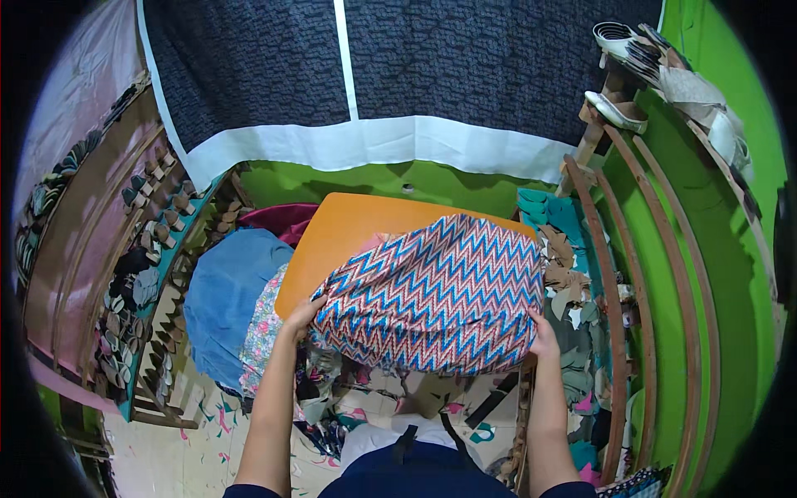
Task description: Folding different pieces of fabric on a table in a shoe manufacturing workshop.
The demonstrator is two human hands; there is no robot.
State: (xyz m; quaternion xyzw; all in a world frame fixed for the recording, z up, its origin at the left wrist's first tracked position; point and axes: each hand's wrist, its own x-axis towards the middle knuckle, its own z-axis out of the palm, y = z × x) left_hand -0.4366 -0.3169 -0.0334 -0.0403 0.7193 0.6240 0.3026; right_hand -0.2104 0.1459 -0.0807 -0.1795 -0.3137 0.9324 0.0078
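Note:
A zigzag-patterned cloth (440,290) in blue, red and white is spread between my two hands, bunched along its near edge. My left hand (304,319) grips its left corner, fingers partly hidden by the folds. At the right edge my right hand (544,334) pinches the cloth, its thumb along the side. Beneath and behind the cloth lies an orange board (357,220), its left and far parts showing. The cloth covers the board's right and near parts.
Blue denim fabric (228,286) and floral fabric (264,328) lie to the left. Wooden racks with shoe parts (158,224) stand at left; wooden rails (614,332) and cut pieces (573,282) are at right. Scraps litter the tiled floor (178,461). A dark curtain (257,75) hangs ahead.

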